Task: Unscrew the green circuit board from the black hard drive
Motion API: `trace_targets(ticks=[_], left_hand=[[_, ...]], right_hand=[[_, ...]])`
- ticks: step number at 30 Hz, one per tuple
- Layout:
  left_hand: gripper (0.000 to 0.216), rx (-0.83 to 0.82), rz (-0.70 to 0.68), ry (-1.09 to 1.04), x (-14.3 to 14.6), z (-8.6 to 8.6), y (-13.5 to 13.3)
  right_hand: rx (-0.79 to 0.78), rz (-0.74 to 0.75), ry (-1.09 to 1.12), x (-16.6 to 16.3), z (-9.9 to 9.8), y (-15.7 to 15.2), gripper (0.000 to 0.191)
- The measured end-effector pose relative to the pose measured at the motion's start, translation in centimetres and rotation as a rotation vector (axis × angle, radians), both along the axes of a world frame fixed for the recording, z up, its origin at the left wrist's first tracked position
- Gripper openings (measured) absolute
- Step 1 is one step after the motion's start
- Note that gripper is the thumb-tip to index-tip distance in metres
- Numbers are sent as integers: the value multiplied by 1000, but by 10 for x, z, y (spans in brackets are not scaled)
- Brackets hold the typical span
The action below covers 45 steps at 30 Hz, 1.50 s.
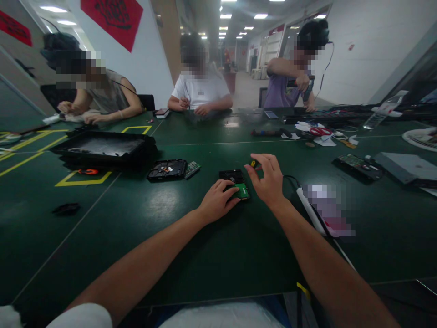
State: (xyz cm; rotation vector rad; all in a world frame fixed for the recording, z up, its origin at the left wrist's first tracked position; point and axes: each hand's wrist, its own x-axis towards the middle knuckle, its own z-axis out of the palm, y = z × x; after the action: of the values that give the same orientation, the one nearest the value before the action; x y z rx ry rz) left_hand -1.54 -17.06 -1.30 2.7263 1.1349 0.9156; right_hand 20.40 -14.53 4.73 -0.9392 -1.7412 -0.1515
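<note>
Hard drive (pixel 232 175) sits at the middle of the broad green table (pixel 191 259), with the big black casing (pixel 105 146) well off to its left. Now the hands: the left hand (pixel 217 200) has its fingers over the drive's green board (pixel 243 192), and whether that grip is closed on it, I can't tell. Just beside, the right hand (pixel 268 181) has its grip pinched on a small yellow-and-black piece (pixel 253 163).

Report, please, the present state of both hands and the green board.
Left hand on green board. Right hand pinching small yellow item. Black device off left, out of the way.
</note>
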Motion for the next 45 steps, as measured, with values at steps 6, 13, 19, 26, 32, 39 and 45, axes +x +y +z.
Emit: trace_targets(ticks=[6, 13, 19, 26, 32, 39, 45], left_hand=[[37, -5, -4, -13, 1, 1, 0], [36, 1, -4, -12, 0, 1, 0], [37, 0, -9, -4, 0, 0, 0], [37, 6, -8, 0, 0, 0, 1], [37, -2, -11, -3, 0, 1, 0], [38, 1, -16, -1, -1, 1, 0], [37, -15, -17, -13, 0, 4, -1]], right_hand=[[-36, 40, -36, 0, -2, 1, 43], [-13, 12, -34, 0, 0, 0, 38], [-30, 35, -46, 1, 0, 0, 41], [-41, -9, -20, 0, 0, 0, 37], [-19, 47, -46, 0, -2, 2, 43], [-24, -8, -35, -1, 1, -2, 38], [-30, -10, -27, -2, 2, -3, 37]])
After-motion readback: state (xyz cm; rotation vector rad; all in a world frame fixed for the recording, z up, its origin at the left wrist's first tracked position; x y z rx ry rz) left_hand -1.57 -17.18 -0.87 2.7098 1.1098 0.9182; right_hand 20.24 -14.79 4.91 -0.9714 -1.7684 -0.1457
